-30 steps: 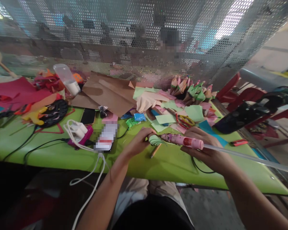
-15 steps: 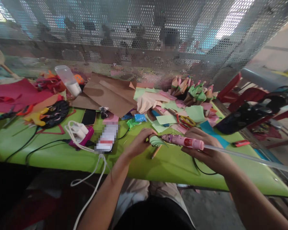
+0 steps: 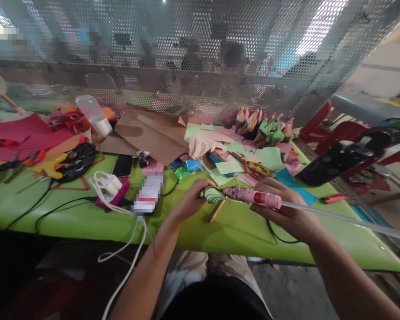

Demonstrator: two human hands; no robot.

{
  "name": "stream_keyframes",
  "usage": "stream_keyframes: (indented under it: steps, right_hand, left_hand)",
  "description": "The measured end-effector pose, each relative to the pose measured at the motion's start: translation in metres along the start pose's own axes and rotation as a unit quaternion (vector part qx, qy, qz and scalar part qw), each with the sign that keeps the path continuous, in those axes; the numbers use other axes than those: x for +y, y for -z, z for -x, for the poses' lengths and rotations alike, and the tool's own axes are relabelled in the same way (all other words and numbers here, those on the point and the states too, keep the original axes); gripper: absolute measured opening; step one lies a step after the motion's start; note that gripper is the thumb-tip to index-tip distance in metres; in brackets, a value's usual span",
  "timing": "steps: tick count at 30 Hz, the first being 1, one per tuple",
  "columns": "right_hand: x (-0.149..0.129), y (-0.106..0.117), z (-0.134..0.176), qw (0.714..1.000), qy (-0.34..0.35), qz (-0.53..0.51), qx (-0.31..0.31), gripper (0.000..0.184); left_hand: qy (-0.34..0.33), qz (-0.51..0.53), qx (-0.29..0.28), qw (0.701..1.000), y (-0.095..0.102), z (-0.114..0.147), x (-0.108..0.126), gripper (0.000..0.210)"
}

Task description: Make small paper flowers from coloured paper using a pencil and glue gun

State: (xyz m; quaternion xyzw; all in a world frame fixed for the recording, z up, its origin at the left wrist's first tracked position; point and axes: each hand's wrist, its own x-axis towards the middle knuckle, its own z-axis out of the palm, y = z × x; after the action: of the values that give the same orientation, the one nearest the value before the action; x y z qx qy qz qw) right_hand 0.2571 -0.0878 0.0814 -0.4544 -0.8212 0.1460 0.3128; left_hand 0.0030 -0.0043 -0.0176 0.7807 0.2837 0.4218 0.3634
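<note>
My right hand (image 3: pixel 285 204) is closed around a pink hot glue gun (image 3: pixel 253 196), with a long clear glue stick (image 3: pixel 333 216) running out of its back to the right. The gun's nozzle points left and meets or nearly meets a curled light green paper piece (image 3: pixel 214 195). That paper is pinched in the fingers of my left hand (image 3: pixel 195 200); the fingertips are partly hidden behind it. Below the paper, a pencil-like wooden stick (image 3: pixel 216 211) lies on the green table (image 3: pixel 200 233). A black cord (image 3: pixel 280 238) loops under my right hand.
Paper pieces (image 3: pixel 233 167), brown sheets (image 3: pixel 150 133) and several paper cones (image 3: pixel 270 126) lie along the back. At left are a phone (image 3: pixel 149 193), a purple power strip (image 3: pixel 111 198) and scissors (image 3: pixel 18 166). A dark bottle (image 3: pixel 336 162) and red stapler-like object (image 3: pixel 333 198) are at right.
The curled green paper has tilted slightly and shifted a little left in my left hand. The glue gun stays in my right hand, almost in the same place. The view has shifted slightly.
</note>
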Motion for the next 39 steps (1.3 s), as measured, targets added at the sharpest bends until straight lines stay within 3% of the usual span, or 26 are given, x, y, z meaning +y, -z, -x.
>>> stream_keyframes:
  steps: [5,10,13,19,22,25,28,31,34,36,39]
  right_hand:
    - [-0.002,-0.002,-0.004,1.000,-0.001,0.008,-0.007,0.035]
    - [0.005,-0.005,0.001,0.998,-0.027,-0.050,0.029,0.034]
    - [0.018,-0.010,0.006,0.982,-0.109,-0.138,0.071,0.042]
    - [0.054,-0.031,-0.001,0.908,-0.315,-0.267,0.075,0.071]
    - [0.067,-0.042,-0.010,0.891,-0.352,-0.271,0.090,0.069]
    - [0.077,-0.049,-0.018,0.897,-0.368,-0.233,0.074,0.063]
    - [0.087,-0.054,-0.020,0.920,-0.358,-0.151,0.045,0.049]
    - [0.093,-0.055,-0.016,0.955,-0.296,0.017,0.033,0.038]
    - [0.086,-0.051,-0.010,0.957,-0.245,0.146,0.050,0.029]
    - [0.073,-0.048,-0.010,0.968,-0.199,0.135,0.076,0.025]
    - [0.046,-0.046,-0.018,0.992,-0.081,-0.008,0.092,0.028]
  left_hand:
    - [-0.010,0.012,-0.015,1.000,-0.001,0.000,-0.001,0.014]
    - [0.005,0.051,0.015,0.999,0.001,0.001,0.001,0.023]
    - [0.014,0.057,0.011,0.998,0.004,0.002,0.003,0.022]
    - [0.010,0.060,0.016,0.998,0.008,0.001,0.003,0.020]
    - [-0.004,0.055,0.015,0.998,0.009,0.000,0.005,0.019]
    - [-0.008,0.026,0.020,0.999,0.011,-0.001,0.007,0.018]
    - [-0.003,0.004,0.028,1.000,0.013,-0.001,0.008,0.019]
    - [-0.004,-0.005,0.030,1.000,0.012,0.000,0.007,0.021]
    - [-0.015,-0.005,0.027,1.000,0.011,0.000,0.005,0.023]
    - [-0.022,0.001,0.023,0.999,0.010,0.000,0.003,0.024]
    - [-0.021,0.017,0.011,1.000,0.009,0.002,0.002,0.026]
